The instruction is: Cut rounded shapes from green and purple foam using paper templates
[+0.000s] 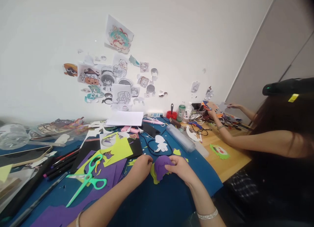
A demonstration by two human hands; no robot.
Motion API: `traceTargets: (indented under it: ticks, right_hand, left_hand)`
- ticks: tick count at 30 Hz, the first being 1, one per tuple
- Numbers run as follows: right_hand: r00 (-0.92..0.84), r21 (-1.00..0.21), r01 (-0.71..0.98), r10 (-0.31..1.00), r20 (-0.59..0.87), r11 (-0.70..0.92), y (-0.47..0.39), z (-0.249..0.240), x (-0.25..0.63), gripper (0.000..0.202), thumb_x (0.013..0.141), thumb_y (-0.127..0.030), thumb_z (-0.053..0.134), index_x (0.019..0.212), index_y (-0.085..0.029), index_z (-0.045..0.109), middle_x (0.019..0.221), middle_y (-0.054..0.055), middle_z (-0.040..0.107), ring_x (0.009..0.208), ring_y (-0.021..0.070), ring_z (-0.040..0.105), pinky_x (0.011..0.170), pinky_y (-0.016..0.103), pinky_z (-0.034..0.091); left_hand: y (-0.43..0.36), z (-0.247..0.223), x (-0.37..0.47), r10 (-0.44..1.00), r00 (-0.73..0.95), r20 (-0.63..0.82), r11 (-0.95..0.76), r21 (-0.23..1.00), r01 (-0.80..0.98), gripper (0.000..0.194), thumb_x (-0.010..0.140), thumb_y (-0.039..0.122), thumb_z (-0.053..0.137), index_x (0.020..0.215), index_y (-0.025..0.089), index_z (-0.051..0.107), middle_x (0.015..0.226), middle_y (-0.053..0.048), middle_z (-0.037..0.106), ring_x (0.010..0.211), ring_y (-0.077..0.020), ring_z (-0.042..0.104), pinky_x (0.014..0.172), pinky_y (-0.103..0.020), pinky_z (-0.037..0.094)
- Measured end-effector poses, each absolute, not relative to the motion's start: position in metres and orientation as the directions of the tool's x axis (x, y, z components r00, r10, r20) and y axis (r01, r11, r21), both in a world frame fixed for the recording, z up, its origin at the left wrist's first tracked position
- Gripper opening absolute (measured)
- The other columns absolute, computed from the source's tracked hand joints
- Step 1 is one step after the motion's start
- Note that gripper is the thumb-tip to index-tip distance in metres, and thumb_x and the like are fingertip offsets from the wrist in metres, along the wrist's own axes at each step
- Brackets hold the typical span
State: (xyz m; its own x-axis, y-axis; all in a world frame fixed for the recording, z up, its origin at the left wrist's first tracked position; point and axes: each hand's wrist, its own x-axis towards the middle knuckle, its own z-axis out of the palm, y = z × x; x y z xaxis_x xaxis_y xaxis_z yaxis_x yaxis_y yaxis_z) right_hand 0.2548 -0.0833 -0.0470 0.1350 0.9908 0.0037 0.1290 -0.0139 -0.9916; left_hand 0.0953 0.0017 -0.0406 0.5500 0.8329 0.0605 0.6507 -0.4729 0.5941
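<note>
A rounded purple foam cutout (161,166) lies over a yellow-green foam piece (155,178), whose edges stick out at the left and below. My right hand (181,169) grips the purple cutout at its right side, thumb on top. At the left edge of the two layers is my left hand (143,168), its fingers curled together; what they pinch, if anything, is hidden. Just beyond the hands lies a white paper cutout figure (161,143) beside a dark cable. Green-handled scissors (88,178) rest spread on purple foam sheets (110,171) to the left.
Yellow-green sheets (120,150), several pens (62,161) and a phone (26,155) lie left. A clear plastic case (180,137), bottles (187,112) and a red pot (171,114) stand or lie beyond. Another person's arm (257,141) reaches over the wooden table (227,164) at right.
</note>
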Motion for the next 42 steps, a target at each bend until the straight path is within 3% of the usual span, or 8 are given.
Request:
traceTargets:
  ticks: [4,8,13,16,23,34,38,42]
  right_hand:
    - [0.139,-0.973,0.223,0.99,-0.034,-0.065,-0.077,-0.056,0.251,0.036,0.062,-0.018,0.062,0.098,-0.014,0.057,0.058,-0.004,0.053,0.052,0.0105,0.051,0.053,0.022,0.039]
    - [0.283,-0.818,0.56,0.958,0.038,-0.132,-0.073,-0.064,0.245,0.042,0.06,-0.015,0.062,0.101,-0.019,0.057,0.063,-0.003,0.054,0.057,0.0138,0.053,0.053,0.023,0.037]
    - [0.331,-0.45,0.866,0.925,0.186,-0.22,-0.079,-0.057,0.238,0.044,0.06,-0.033,0.069,0.101,-0.021,0.06,0.081,0.008,0.063,0.079,0.0254,0.055,0.068,0.032,0.036]
    - [0.368,-0.368,0.89,0.901,0.228,-0.27,-0.085,-0.05,0.252,0.048,0.061,-0.047,0.067,0.1,-0.02,0.061,0.077,0.009,0.063,0.08,0.0269,0.055,0.066,0.032,0.035]
    - [0.581,-0.428,0.785,0.771,0.26,-0.447,-0.094,-0.062,0.318,0.025,0.068,-0.04,0.059,0.078,-0.017,0.063,0.08,0.01,0.06,0.077,0.0239,0.054,0.062,0.029,0.035]
    - [0.554,-0.805,0.542,0.823,0.129,-0.239,-0.091,-0.073,0.325,0.018,0.061,-0.025,0.058,0.072,-0.019,0.046,0.059,-0.004,0.05,0.056,0.0129,0.047,0.052,0.022,0.032]
    - [0.426,-0.921,0.39,0.886,0.183,0.002,-0.096,-0.056,0.3,0.018,0.064,-0.026,0.058,0.072,-0.019,0.043,0.054,-0.008,0.035,0.052,0.0093,0.039,0.051,0.02,0.03]
    - [0.227,-0.94,0.329,0.959,0.168,0.087,-0.092,-0.043,0.261,0.013,0.063,-0.019,0.056,0.073,-0.018,0.046,0.056,-0.006,0.042,0.054,0.0094,0.042,0.054,0.02,0.033]
  left_hand:
    - [0.003,-0.041,0.098,0.831,0.553,0.063,-0.491,0.549,0.676,0.03,0.081,0.017,0.034,0.092,0.012,0.062,0.088,-0.011,0.065,0.083,-0.0202,0.059,0.073,-0.029,0.042]
    - [-0.001,-0.042,0.102,0.807,0.59,0.034,-0.533,0.474,0.701,0.018,0.073,0.023,0.05,0.082,0.013,0.062,0.087,-0.01,0.062,0.079,-0.0218,0.058,0.069,-0.029,0.042]
    - [-0.008,-0.039,0.108,0.793,0.609,-0.024,-0.556,0.382,0.739,0.022,0.065,0.012,0.057,0.087,0.01,0.059,0.095,-0.014,0.058,0.087,-0.0245,0.056,0.072,-0.031,0.041]
    - [-0.008,-0.034,0.11,0.789,0.61,-0.065,-0.554,0.352,0.754,0.023,0.065,0.012,0.058,0.088,0.009,0.058,0.095,-0.015,0.058,0.089,-0.0255,0.056,0.072,-0.031,0.041]
    - [-0.003,-0.028,0.113,0.782,0.611,-0.12,-0.545,0.343,0.765,0.019,0.065,0.015,0.057,0.084,0.012,0.059,0.091,-0.014,0.062,0.088,-0.0274,0.058,0.066,-0.03,0.041]
    - [-0.003,-0.036,0.11,0.787,0.612,-0.084,-0.499,0.497,0.71,0.018,0.061,0.013,0.055,0.079,0.016,0.055,0.081,-0.006,0.063,0.077,-0.0224,0.058,0.054,-0.026,0.037]
    - [-0.006,-0.042,0.107,0.776,0.63,-0.034,-0.492,0.591,0.639,0.02,0.066,0.015,0.05,0.085,0.017,0.057,0.085,-0.006,0.063,0.081,-0.0216,0.057,0.059,-0.026,0.039]
    - [-0.001,-0.052,0.106,0.757,0.652,0.035,-0.494,0.684,0.536,0.026,0.067,0.012,0.045,0.089,0.017,0.057,0.085,-0.004,0.063,0.081,-0.0189,0.057,0.063,-0.025,0.039]
